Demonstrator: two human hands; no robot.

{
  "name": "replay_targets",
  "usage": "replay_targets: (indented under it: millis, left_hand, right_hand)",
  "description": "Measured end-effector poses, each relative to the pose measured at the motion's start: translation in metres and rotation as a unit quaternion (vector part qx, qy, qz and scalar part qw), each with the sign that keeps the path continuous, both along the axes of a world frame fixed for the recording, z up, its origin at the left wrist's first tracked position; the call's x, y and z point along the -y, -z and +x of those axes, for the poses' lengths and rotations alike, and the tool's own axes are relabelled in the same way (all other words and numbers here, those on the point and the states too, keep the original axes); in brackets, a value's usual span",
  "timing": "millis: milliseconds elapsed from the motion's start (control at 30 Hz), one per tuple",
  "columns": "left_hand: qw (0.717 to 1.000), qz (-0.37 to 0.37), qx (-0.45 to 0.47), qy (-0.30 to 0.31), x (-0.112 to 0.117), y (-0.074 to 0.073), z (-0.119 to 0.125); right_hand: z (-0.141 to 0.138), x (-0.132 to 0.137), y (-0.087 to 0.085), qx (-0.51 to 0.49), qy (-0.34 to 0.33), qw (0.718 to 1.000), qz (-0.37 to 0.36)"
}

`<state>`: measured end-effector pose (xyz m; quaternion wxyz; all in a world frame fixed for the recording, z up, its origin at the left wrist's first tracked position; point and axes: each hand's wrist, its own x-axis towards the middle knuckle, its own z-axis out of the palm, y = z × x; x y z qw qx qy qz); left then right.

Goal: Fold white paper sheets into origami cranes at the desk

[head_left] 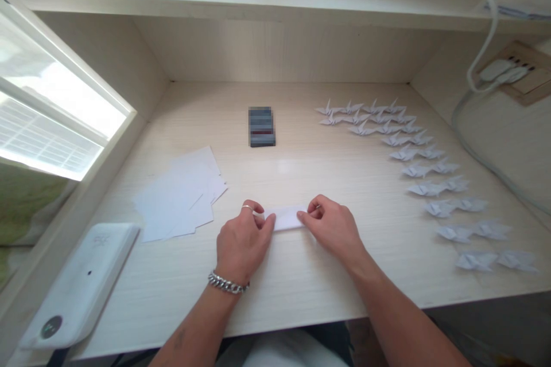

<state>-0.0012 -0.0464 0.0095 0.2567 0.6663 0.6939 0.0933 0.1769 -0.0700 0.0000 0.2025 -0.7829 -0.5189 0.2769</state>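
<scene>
A white sheet of paper (287, 218), folded into a narrow strip, lies between my two hands near the front middle of the desk. My left hand (244, 235) pinches its left end between thumb and fingers; a ring and a chain bracelet are on this hand and wrist. At the right end, my right hand (333, 223) pinches the strip with thumb and forefinger. Loose white paper sheets (176, 195) lie overlapping to the left. Folded paper cranes (437, 186) stand in rows along the right side of the desk.
A phone with a blurred screen (262, 126) lies towards the back. A white desk lamp (81, 287) takes up the left edge, its bright panel above. A shelf (275, 3) crosses overhead. Cables (473, 155) run down the right wall from a socket (523, 71).
</scene>
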Motion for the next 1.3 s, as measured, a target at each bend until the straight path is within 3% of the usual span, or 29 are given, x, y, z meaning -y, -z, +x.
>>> replay_targets:
  millis: [567,1000,1200,1300]
  left_hand:
    - [1.0,-0.01,0.004,-0.003,-0.002,0.0,0.0]
    - [0.997,0.015,-0.064,0.031,0.002,0.002,0.003]
    - [0.991,0.101,-0.069,0.044,0.008,0.005,0.001]
    - [0.989,0.119,-0.073,0.049,0.01,0.006,0.001]
  right_hand:
    - [0.0,-0.001,-0.003,0.019,-0.005,1.0,-0.016]
    - [-0.007,-0.001,-0.004,0.099,-0.019,0.994,-0.046]
    - [-0.007,0.007,-0.003,0.168,-0.011,0.986,0.01]
    - [-0.012,0.01,0.001,0.165,-0.056,0.982,0.072]
